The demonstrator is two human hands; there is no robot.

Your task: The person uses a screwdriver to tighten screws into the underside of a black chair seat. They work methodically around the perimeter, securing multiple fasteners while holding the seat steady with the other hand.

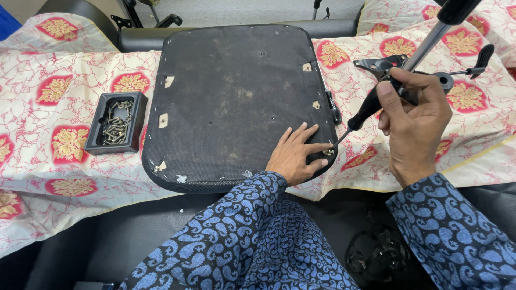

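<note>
**Screw worked at the seat pad's near-right corner**

The seat pad (236, 102) is laid underside-up, mid-cloth on the patterned cloth (64, 75). The left hand (294, 156) is spread flat at the pad's near-right corner, fingertips pinched around a screw (328, 152). The screwdriver (371, 107) is clamped in the right hand (414, 123), tip set on that screw just inside the edge. A screw tray (115, 122) sits just off the pad's left edge. A metal chair mechanism (430, 70) crowds the far right; bare cloth is left near-left.
</note>
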